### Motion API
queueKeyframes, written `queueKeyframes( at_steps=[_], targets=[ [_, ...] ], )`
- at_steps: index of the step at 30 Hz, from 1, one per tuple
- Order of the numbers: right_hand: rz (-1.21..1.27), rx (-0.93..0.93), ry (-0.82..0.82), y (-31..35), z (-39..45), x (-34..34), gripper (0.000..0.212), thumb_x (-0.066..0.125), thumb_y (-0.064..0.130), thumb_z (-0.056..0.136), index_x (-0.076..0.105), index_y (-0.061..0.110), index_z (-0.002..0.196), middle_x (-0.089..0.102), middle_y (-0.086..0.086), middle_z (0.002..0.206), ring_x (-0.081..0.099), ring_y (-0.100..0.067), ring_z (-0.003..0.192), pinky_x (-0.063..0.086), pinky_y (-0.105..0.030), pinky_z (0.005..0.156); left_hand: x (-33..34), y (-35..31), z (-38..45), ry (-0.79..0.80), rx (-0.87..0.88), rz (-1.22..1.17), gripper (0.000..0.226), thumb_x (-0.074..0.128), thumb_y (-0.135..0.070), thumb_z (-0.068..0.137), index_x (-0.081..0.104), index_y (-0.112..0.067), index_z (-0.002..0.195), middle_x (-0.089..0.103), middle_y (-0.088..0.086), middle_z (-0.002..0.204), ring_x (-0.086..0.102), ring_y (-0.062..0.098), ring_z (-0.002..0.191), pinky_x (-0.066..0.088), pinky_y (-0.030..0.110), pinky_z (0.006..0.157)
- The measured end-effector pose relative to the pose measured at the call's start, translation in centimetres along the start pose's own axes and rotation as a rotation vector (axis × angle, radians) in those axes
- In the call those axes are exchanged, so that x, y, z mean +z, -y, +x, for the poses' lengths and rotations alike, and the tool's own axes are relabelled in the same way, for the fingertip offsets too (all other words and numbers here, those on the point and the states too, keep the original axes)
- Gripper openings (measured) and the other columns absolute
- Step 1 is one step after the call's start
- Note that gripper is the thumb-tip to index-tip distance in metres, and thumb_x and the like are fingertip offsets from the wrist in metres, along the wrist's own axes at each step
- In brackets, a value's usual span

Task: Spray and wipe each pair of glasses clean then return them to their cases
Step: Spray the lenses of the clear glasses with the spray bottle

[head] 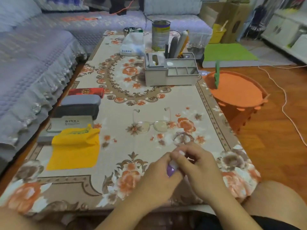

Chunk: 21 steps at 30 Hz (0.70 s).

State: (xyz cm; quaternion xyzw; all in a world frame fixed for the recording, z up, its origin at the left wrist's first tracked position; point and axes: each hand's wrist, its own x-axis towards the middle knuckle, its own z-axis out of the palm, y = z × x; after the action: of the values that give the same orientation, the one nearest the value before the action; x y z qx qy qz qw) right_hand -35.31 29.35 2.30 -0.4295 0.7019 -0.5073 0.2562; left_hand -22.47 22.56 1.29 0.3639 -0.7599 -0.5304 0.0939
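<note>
Purple bottle (171, 169) mostly hidden inside blurred hands (181, 168)

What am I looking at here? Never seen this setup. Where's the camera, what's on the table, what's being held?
No machine: a person wears a wide-angle camera on the head, looking forward and down. The left hand and right hand meet around a small purple bottle, probably the spray. On the flowered tablecloth lie an unfolded pair of glasses, a yellow cloth, and a row of glasses cases at the left edge: red, grey, black and a light one. Further back stand a grey organiser, a tissue pack and a tin.
</note>
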Motion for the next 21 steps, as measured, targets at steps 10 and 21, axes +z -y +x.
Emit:
queueKeyframes(
  at_steps=[10, 21],
  targets=[
    [0.060, 0.160, -0.209, -2.2, 8.4, -5.3, 0.009, 0.065, 0.021, 0.097, 0.073, 0.024, 0.100, 0.069, 0.011, 0.082, 0.061, -0.005, 0.071, 0.045, -0.016, 0.061, -3.7, 3.0, -3.5, 0.021, -0.229, -0.116, 0.017, 0.058, -0.044, 0.097, 0.059, -0.035, 0.082, 0.060, 0.002, 0.057, 0.055, 0.020, 0.045, 0.056, 0.043, 0.061],
    [-0.443, -0.095, 0.086, -6.2, 27.3, 2.8, 0.016, 0.071, 0.012, 0.088, 0.075, 0.016, 0.103, 0.070, 0.004, 0.096, 0.062, -0.014, 0.090, 0.048, -0.024, 0.082, -10.1, 6.5, 0.8, -0.370, -0.170, -0.428, 0.043, 0.067, -0.005, 0.094, 0.061, -0.044, 0.112, 0.070, -0.002, 0.099, 0.069, 0.027, 0.094, 0.059, 0.038, 0.079]
  ],
)
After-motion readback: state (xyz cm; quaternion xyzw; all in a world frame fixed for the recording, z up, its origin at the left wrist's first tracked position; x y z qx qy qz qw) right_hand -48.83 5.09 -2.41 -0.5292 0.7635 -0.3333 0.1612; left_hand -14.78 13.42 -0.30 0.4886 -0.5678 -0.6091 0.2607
